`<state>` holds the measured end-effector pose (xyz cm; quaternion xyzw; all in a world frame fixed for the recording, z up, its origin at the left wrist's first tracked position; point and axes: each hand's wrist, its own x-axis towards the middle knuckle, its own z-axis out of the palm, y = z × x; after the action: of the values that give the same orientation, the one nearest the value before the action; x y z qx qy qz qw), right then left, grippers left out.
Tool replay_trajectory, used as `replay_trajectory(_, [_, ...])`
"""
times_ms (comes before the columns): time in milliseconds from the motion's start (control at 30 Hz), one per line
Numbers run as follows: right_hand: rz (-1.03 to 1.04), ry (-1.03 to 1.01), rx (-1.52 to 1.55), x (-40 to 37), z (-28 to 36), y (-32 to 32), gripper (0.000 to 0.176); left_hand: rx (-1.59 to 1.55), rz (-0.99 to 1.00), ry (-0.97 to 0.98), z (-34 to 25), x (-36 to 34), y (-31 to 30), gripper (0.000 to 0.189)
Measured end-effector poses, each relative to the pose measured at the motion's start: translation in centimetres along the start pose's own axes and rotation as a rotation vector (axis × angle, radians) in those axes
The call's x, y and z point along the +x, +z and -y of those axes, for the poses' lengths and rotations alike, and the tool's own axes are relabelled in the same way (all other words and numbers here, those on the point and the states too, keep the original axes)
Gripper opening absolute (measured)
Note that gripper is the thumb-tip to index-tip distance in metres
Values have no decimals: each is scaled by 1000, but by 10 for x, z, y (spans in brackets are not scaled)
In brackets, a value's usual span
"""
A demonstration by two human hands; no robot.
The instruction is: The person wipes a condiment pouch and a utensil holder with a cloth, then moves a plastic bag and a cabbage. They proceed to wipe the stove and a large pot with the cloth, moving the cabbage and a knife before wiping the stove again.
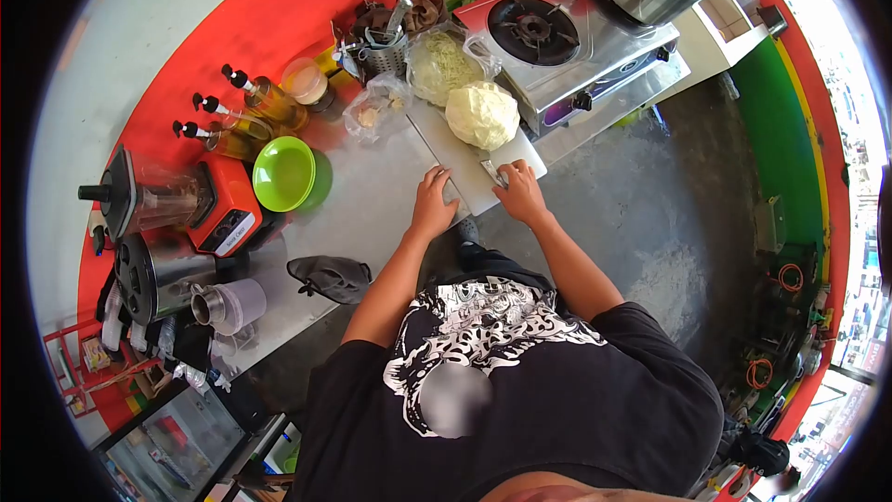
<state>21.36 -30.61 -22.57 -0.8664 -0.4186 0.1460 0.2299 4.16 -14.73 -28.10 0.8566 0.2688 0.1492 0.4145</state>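
Sizing up what's ahead: you've got the pale yellow-green, round, leafy cabbage (482,115) on the far part of the white, flat, rectangular cutting board (469,172), beyond both your hands.
Cabbage's long axis: none worth mentioning, it's pretty much a ball from up here.
Right hand (522,193): yours is the nearer one, but only a bit. The cabbage is forward and slightly left of it, with a small gap, so no contact yet.
Right fingers: curled down around the near end of a short, silvery metal tool (491,170). Could be a knife, but your hand hides too much to say.
Tool's line: it runs forward and left out of your grip, its far end just short of the cabbage.
Left hand (435,206): at the board's left edge, fingers loosely bent, thumb apart, nothing visible in them. Can't tell if they're pressing on the board. From there the cabbage is forward and right.
Neighbours: silver-and-red gas stove (595,74) to the right, stuffed clear plastic bag (437,70) just behind and left.
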Motion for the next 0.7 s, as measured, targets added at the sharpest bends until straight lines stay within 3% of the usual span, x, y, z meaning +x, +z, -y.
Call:
replay_trajectory(167, [3,104,82,-7,3,23,43,68,-26,64,0,-16,3,68])
replay_trajectory(300, [21,101,65,-14,6,23,44,-77,41,-1,3,-22,-2,65])
replay_trajectory(400, [56,83,82,-21,9,21,45,-131,-30,-54,4,-35,-17,57])
replay_trajectory(533, [63,76,148,-27,6,34,38,-19,-267,-50,21,-65,-54,48])
replay_trajectory(667, [108,90,212,-34,14,45,34,135,-462,-257,35,-109,-92,51])
replay_trajectory(700, [121,74,209,-35,15,48,34,313,-509,-417,36,-121,-101,57])
